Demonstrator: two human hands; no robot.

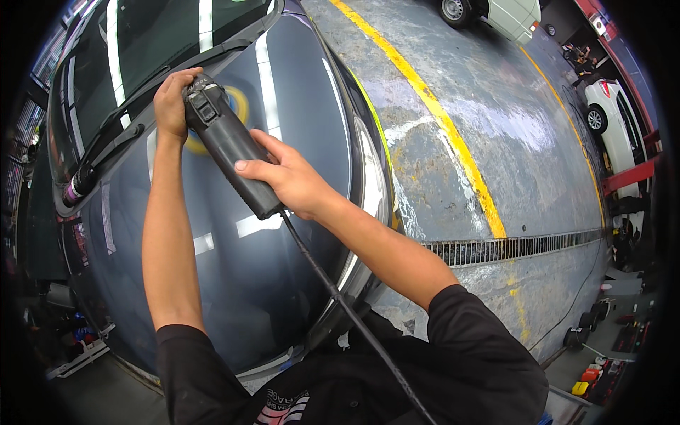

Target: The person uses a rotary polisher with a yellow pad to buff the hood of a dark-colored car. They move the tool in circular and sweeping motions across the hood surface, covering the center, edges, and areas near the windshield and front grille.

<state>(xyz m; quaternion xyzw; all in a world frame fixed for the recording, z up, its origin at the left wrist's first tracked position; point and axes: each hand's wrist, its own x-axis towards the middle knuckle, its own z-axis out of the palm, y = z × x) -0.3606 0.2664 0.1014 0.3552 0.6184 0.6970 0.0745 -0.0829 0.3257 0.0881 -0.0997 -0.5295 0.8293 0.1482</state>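
Observation:
A black car polisher lies in both my hands over the dark grey car hood. My left hand is closed round the head end of the tool, near the windshield side. My right hand wraps the rear of the body, thumb on top. Under the head shows a round pad with yellow and blue, blurred and mostly hidden by the tool; it appears to rest on the hood. From the rear end a black power cord runs down across my front.
The windshield wiper and windshield border the hood at upper left. Right of the car, a yellow line and a drain grate cross the grey floor. A white car and another light vehicle stand farther off.

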